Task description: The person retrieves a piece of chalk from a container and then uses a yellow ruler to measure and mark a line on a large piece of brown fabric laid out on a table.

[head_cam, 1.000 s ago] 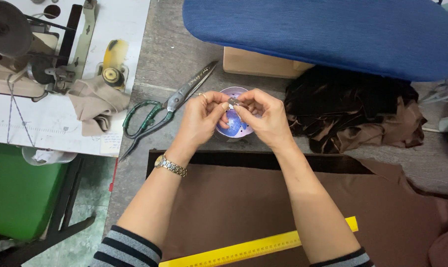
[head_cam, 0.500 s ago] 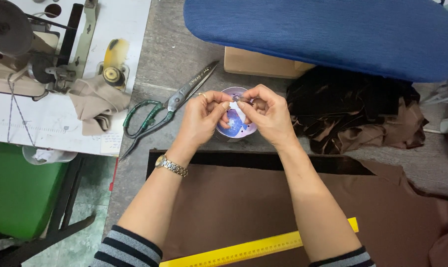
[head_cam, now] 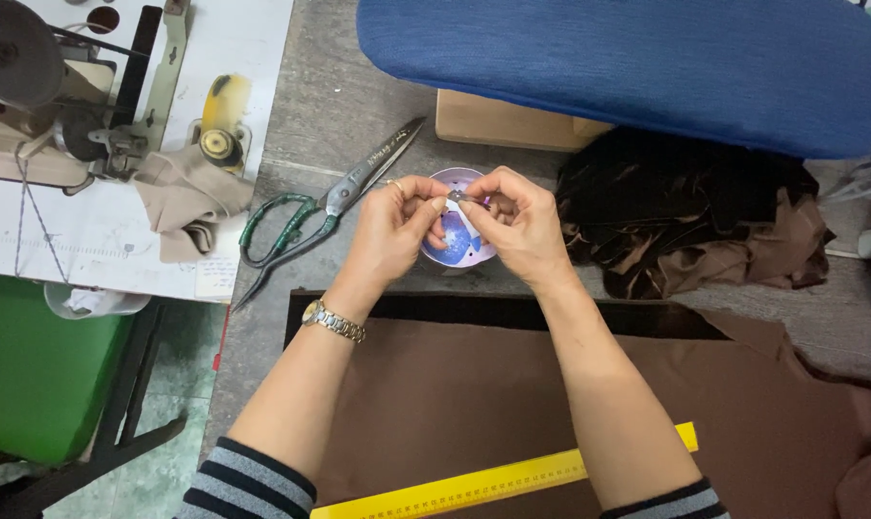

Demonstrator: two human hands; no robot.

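Between the fingertips: small, thin grey metal piece (head_cam: 458,198), pinched from both sides, held just above the bowl; too small to tell its exact kind.
Left hand (head_cam: 389,231): fingers (head_cam: 434,206) pressed together on the piece's left end; thin ring on one finger, metal wristwatch (head_cam: 333,321) at the wrist.
Right hand (head_cam: 520,223): fingers (head_cam: 474,208) curled and pinching the right end, knuckles up.
Handling, as judged: very light, stiff, smooth and easy to drop; hold it by the ends with the tips only, over the bowl so a slip lands inside.
Below the hands: small round purple-and-white bowl (head_cam: 458,252), partly hidden; contents cannot be made out.
Left of it: large tailor's shears with green handles (head_cam: 320,213), lying apart from the hand, blades pointing up and right.
Surface (head_cam: 339,106): grey, worn, scratched; brown cloth (head_cam: 474,404) spread flat at the near edge, with a yellow ruler (head_cam: 503,478) lying across it.
Right: heap of dark brown and black fabric scraps (head_cam: 685,221).
Far side: blue padded board (head_cam: 637,58) on a wooden block (head_cam: 512,125).
Room: sewing machine (head_cam: 80,96) on a white table at left, green bin (head_cam: 32,375) below, pale tiled floor.
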